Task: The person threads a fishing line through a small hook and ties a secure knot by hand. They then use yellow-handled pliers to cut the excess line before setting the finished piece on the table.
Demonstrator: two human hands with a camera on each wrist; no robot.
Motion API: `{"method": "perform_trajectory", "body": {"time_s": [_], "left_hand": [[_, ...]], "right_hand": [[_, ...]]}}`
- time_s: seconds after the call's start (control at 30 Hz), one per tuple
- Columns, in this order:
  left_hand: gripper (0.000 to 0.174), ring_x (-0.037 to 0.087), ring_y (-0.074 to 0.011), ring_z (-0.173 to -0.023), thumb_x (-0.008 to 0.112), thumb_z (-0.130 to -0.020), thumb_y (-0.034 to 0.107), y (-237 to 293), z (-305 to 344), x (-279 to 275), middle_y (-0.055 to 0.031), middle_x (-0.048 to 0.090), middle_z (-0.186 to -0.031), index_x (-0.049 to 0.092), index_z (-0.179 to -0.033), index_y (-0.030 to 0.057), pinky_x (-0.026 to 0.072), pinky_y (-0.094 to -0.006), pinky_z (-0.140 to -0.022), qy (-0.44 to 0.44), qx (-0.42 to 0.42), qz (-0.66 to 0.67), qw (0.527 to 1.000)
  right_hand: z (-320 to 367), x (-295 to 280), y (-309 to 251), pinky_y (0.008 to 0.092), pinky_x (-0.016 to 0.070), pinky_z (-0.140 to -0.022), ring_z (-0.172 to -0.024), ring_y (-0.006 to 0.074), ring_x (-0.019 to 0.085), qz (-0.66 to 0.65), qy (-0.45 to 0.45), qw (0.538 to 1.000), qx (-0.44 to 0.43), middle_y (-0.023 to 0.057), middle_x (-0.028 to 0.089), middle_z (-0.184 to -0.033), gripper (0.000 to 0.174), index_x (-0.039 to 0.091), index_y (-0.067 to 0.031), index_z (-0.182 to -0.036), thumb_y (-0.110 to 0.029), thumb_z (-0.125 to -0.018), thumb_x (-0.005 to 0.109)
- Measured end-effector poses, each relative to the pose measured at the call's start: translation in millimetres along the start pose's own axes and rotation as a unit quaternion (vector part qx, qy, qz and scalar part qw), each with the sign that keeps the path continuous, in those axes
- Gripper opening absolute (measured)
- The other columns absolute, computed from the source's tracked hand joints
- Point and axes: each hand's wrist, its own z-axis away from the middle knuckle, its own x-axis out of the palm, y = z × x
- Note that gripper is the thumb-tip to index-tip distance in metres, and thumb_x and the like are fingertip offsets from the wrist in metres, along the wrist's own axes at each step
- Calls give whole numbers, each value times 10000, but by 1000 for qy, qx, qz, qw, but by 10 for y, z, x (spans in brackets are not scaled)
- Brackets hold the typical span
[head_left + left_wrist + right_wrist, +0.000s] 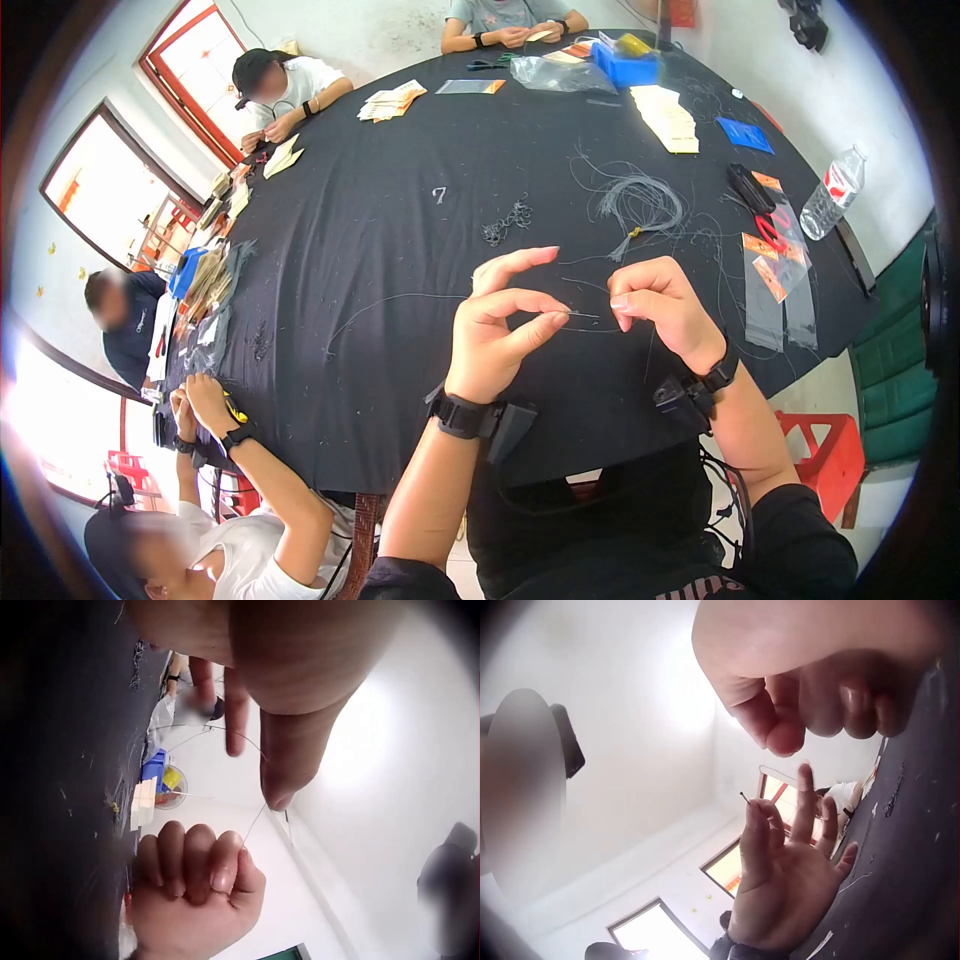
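Pinching thin cord together, left hand, spare fingers fanned, right hand, fingers curled

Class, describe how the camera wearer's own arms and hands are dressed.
The sleeves are black and short. The left hand and right hand are ungloved; behind each sits a black wrist strap with a boxy dark device. Dark cables hang beside the right arm.

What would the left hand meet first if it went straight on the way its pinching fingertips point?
Most likely the right hand, facing the left hand across a gap with a thin strand in it; depth is uncertain.
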Motion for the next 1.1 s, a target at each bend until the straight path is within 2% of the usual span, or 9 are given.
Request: {"method": "perform_trajectory", "body": {"time_s": [0.07,0.37,0.87,1.1], "left_hand": [[82,502,-276,-1253,787,-744,52,4,2,-18,-111,668,-1240,754,-816,75,334,-435,-1090,15,46,-42,998],[107,546,-241,-1143,797,-724,24,-24,17,14,-71,727,-1085,755,-816,60,410,-392,-1006,26,55,-50,997],[128,586,-226,-1075,790,-734,-6,-44,15,24,-75,727,-1030,752,-844,47,440,-375,-962,13,64,-2,998],[123,609,-220,-1019,789,-735,-11,-37,19,24,-90,722,-1014,749,-842,35,461,-360,-918,17,65,11,998]], "right_hand": [[2,17,-1,253,377,-582,-595,78,507,8,-2,1000,-10,14,564,-610,254,588,-11,-654,-149,-867,602],[26,-12,-8,260,367,-548,-570,81,482,16,-52,998,-12,18,542,-596,234,555,-5,-638,-100,-850,584],[21,-20,8,274,385,-543,-568,112,507,37,-85,992,-81,43,538,-602,236,552,16,-657,-104,-855,601],[22,-4,3,274,389,-543,-564,113,509,42,-83,993,-78,43,543,-600,239,543,13,-651,-95,-856,598]]}}
